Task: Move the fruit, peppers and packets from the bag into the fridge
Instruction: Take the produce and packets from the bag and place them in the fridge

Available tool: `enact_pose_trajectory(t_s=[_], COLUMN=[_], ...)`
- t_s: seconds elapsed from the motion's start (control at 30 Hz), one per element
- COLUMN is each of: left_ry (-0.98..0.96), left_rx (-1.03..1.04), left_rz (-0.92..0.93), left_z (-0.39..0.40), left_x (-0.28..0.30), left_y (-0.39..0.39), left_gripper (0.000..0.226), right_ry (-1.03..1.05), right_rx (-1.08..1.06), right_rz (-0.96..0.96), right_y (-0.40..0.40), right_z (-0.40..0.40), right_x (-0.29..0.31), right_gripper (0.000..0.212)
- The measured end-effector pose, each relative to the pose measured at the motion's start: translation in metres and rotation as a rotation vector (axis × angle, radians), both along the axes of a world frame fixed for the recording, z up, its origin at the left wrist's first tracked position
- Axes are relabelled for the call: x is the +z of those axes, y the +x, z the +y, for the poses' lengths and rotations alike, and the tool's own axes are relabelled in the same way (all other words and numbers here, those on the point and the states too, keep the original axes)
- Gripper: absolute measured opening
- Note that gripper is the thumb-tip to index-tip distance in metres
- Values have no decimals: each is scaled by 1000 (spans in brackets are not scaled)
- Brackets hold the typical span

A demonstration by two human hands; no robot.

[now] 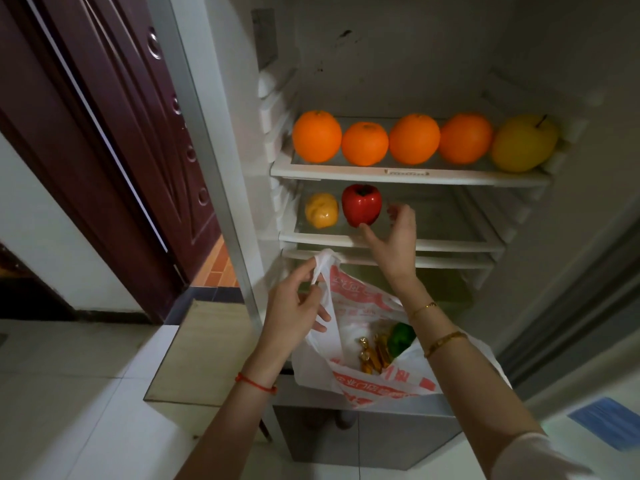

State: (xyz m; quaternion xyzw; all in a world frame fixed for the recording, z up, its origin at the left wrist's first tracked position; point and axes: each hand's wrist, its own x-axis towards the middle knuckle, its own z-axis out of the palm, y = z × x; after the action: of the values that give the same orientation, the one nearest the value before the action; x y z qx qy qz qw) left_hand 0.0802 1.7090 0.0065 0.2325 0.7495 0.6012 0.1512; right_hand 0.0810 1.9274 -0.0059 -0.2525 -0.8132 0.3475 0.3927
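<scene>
Head view: fridge (408, 174) stood open, bag (377, 379) hung below it.
Oranges (414, 138) lined the top shelf; right hand (398, 233), fingers (369, 235) loosely spread, touched the red pepper (361, 204) beside the yellow pepper (317, 211). Left hand (294, 306) pinched the bag's handle. Green pepper (401, 337) and packets (374, 353) remained inside; best settle the red one upright, clear of the edge.

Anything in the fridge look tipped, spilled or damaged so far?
Nothing spilled or tipped. The only oddity is dark smudges on the fridge's back wall above the oranges. The red pepper and yellow pepper sit on the second shelf.
</scene>
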Motion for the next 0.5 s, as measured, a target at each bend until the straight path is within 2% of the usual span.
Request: enact_pose_trajectory(t_s=[0.07, 0.1, 0.2, 0.33, 0.5], left_ry=[-8, -11, -13, -6, 16], left_rx=[-14, -21, -38, -64, -74], left_rz=[7, 10, 19, 33, 23], left_z=[1, 2, 4, 6, 9], left_x=[0, 0, -2, -4, -9], left_y=[2, 3, 8, 15, 21], left_gripper=[43, 43, 42, 44, 45], right_ry=[61, 79, 126, 89, 131], right_rx=[-28, -5, 106, 252, 140], right_rz=[54, 72, 17, -351, -787], right_y=[20, 31, 66, 103, 110], right_z=[-4, -5, -13, -20, -5], right_x=[-1, -3, -21, -70, -115], right_gripper=[23, 16, 34, 42, 16])
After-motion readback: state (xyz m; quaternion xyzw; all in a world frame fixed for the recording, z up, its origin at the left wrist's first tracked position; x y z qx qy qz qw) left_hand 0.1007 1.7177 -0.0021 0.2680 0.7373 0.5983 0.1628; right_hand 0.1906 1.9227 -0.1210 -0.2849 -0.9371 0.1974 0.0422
